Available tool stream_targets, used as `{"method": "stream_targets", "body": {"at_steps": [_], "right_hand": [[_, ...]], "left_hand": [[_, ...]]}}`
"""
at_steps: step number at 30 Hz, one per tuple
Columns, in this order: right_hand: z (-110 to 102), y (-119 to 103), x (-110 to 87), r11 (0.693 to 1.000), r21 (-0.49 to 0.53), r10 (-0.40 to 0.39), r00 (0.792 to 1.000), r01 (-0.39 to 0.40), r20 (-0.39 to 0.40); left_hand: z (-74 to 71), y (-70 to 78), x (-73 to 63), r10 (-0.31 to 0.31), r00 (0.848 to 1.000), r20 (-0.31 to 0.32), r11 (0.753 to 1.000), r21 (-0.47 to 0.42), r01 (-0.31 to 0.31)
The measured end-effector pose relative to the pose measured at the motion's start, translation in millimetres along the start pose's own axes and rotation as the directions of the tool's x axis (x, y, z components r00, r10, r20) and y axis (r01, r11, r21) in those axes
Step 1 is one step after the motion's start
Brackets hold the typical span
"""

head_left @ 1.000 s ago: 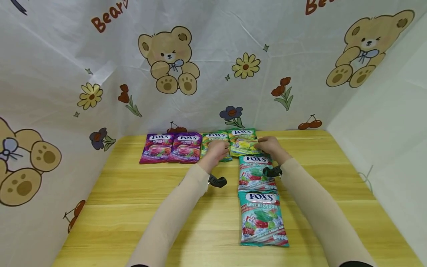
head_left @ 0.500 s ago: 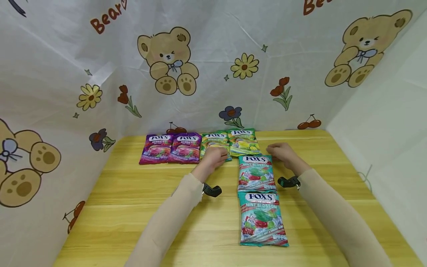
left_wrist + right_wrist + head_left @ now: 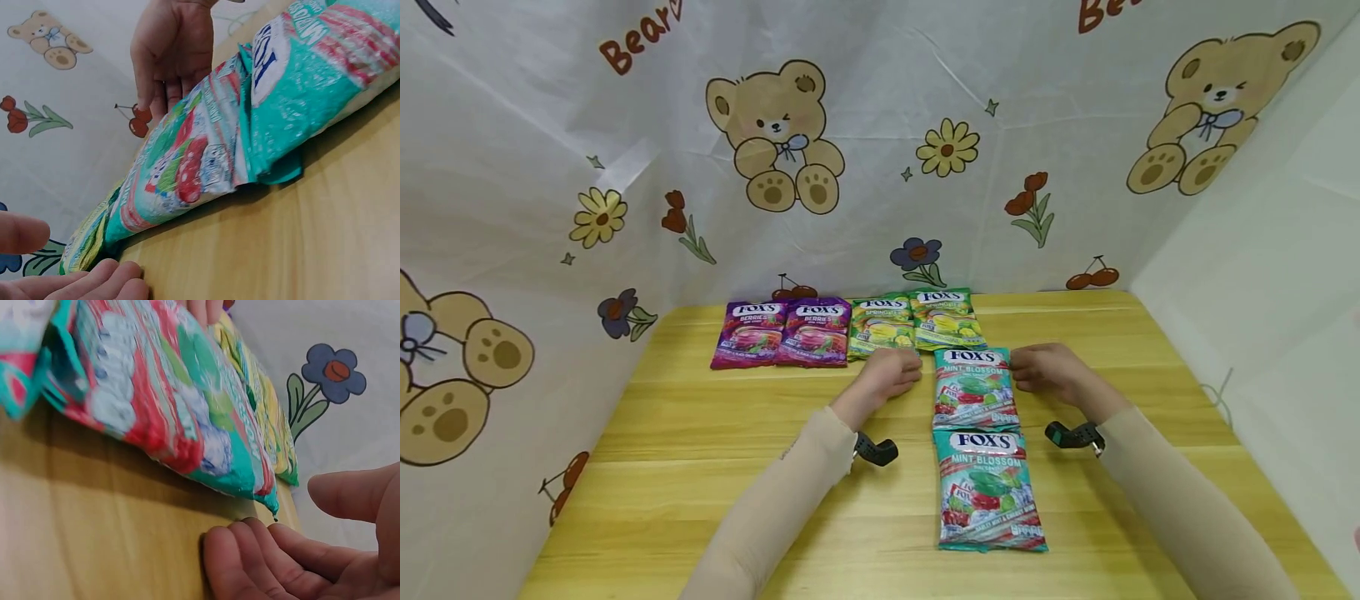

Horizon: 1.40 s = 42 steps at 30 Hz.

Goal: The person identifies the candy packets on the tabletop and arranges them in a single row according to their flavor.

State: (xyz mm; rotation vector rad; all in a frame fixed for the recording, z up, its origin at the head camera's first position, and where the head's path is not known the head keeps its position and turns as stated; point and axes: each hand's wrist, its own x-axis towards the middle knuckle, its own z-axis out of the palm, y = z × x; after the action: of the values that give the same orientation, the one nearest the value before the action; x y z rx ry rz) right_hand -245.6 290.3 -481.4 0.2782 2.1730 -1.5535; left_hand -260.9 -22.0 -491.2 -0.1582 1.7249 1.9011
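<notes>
Two teal candy bags lie in a column: the upper teal candy bag and the lower teal candy bag, both marked Mint Blossom. My left hand is beside the upper bag's left edge, thumb and fingers apart and holding nothing. On the opposite side, my right hand is at the same bag's right edge. In the right wrist view its fingers lie low by the bag's corner, thumb raised away from them; whether they touch it I cannot tell. Both hands have relaxed fingers.
Behind the teal bags, two yellow-green candy bags, a left one and a right one, lie side by side. Two purple candy bags continue that row leftward. A bear-print cloth rises behind the wooden table.
My right hand has let go of the right yellow-green bag and come back toward me, to the upper teal bag's right edge. My left hand has also drawn back from the left yellow-green bag.
</notes>
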Motion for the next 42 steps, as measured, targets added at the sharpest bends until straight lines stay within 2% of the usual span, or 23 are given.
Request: {"method": "stream_targets", "body": {"at_steps": [4, 13, 20, 24, 30, 34, 42], "right_hand": [[4, 2, -7.5, 0.998, 0.055, 0.024, 0.999, -0.026, 0.049], [10, 8, -25.7, 0.988, 0.148, 0.021, 0.990, -0.042, 0.142], [17, 8, -38.3, 0.979, 0.195, 0.014, 0.979, -0.055, 0.205], [24, 8, -39.9, 0.971, 0.229, 0.022, 0.977, -0.072, 0.213], [32, 10, -41.0, 0.960, 0.274, -0.003, 0.970, -0.066, 0.244], [33, 10, -42.9, 0.957, 0.284, -0.020, 0.968, -0.054, 0.251], [33, 11, -50.8, 0.960, 0.277, -0.030, 0.975, -0.032, 0.219]], "left_hand": [[3.7, -5.4, -4.6, -0.020, 1.000, 0.010, 1.000, 0.000, 0.020], [16.2, -15.9, -9.3, -0.040, 0.998, 0.040, 0.999, -0.015, 0.041], [23.2, -17.9, -10.0, -0.047, 0.998, 0.036, 0.996, -0.068, 0.049], [28.0, -20.4, -10.7, -0.039, 0.999, 0.032, 0.997, -0.070, 0.042], [35.4, -25.2, -8.8, -0.039, 0.997, 0.073, 0.997, -0.067, 0.044], [39.2, -25.9, -8.9, -0.029, 0.996, 0.078, 0.997, -0.069, 0.035], [44.9, -21.9, -17.5, -0.024, 0.993, 0.111, 0.997, -0.067, 0.032]]}}
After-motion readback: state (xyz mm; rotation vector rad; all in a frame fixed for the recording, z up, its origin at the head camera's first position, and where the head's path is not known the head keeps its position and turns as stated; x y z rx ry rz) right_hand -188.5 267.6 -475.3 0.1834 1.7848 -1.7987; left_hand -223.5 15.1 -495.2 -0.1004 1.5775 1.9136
